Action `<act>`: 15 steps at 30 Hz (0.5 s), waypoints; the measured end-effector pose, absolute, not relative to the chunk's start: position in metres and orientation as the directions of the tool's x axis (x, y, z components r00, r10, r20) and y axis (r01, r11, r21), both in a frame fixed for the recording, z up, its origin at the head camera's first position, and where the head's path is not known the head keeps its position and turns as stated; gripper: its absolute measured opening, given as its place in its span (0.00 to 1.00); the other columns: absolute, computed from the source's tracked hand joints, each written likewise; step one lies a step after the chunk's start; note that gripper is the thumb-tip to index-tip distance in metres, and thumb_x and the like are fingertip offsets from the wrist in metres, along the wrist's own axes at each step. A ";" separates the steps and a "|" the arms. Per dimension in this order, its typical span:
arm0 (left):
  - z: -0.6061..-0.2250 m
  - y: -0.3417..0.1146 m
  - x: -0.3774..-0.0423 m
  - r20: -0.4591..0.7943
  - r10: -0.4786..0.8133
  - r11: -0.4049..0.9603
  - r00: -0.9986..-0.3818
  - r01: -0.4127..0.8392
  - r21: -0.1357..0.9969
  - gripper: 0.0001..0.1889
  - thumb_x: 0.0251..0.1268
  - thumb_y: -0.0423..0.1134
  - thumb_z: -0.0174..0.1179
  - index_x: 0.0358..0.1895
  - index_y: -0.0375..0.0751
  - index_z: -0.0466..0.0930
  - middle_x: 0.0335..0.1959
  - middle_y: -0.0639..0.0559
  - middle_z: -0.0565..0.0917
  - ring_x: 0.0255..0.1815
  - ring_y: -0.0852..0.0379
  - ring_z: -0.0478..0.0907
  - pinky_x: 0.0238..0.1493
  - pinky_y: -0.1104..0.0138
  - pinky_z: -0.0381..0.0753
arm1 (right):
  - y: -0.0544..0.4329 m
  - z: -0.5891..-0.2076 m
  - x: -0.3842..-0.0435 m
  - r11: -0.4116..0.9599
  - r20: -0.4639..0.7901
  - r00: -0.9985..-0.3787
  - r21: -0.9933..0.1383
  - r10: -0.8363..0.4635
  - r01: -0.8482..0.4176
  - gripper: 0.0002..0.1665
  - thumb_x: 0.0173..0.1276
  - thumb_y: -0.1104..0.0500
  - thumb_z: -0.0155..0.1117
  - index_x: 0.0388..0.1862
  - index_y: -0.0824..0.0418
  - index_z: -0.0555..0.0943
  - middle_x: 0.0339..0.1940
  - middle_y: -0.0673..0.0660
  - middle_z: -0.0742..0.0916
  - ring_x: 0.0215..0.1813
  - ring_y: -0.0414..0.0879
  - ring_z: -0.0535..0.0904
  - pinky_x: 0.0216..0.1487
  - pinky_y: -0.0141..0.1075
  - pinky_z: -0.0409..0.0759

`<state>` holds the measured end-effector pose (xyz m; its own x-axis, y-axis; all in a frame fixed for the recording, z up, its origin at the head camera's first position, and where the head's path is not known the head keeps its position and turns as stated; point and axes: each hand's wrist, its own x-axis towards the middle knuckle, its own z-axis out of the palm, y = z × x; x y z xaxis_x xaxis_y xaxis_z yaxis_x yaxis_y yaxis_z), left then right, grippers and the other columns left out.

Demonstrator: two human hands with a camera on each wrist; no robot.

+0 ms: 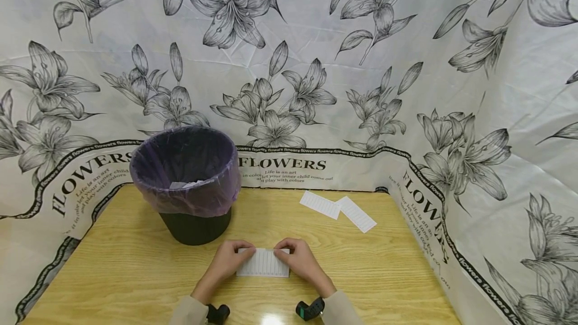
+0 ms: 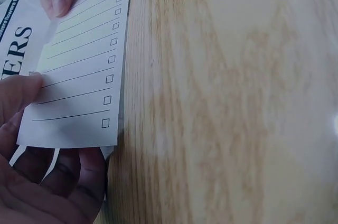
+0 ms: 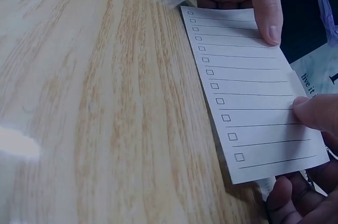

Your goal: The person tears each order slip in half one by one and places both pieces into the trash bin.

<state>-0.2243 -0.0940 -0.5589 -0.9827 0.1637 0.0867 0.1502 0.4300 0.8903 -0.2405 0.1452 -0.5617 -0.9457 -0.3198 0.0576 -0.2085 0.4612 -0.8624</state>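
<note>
Both hands hold a white checklist sheet with ruled lines and a column of small boxes, low over the wooden table. My left hand pinches its left part, thumb on top near the far edge and fingers curled underneath. On the right side my right hand pinches it the same way, with a short gap between the two thumbs. The left wrist view shows the sheet lying fairly flat, its boxes along the side toward me. In the right wrist view, fingertips show below the sheet's corner.
A black bin with a purple liner stands at the back left, white paper inside it. Two similar checklist sheets lie at the back right, their corners meeting. Flower-printed cloth walls the table's back and sides.
</note>
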 end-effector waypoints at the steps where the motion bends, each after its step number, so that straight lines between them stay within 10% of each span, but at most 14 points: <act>1: -0.559 -0.094 -0.224 0.093 0.163 0.427 -0.982 0.155 0.891 0.07 0.70 0.38 0.66 0.41 0.41 0.92 0.40 0.47 0.91 0.35 0.61 0.81 0.34 0.71 0.78 | 0.146 -0.562 -0.241 0.465 0.053 -0.948 -0.862 -0.315 -0.203 0.06 0.73 0.57 0.68 0.39 0.56 0.89 0.37 0.51 0.89 0.32 0.41 0.75 0.33 0.29 0.72; 15: -0.560 -0.090 -0.224 0.099 0.121 0.420 -0.988 0.141 0.896 0.08 0.67 0.39 0.69 0.41 0.38 0.92 0.44 0.46 0.91 0.49 0.46 0.87 0.49 0.61 0.84 | 0.146 -0.565 -0.242 0.438 0.028 -0.955 -0.884 -0.296 -0.162 0.07 0.73 0.57 0.67 0.39 0.59 0.89 0.38 0.53 0.89 0.34 0.40 0.76 0.35 0.30 0.73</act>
<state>-0.2236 -0.0899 -0.5604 -0.9878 0.1207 0.0987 0.1410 0.4204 0.8963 -0.2420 0.1460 -0.5651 -0.9548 -0.2959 0.0285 -0.1620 0.4376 -0.8845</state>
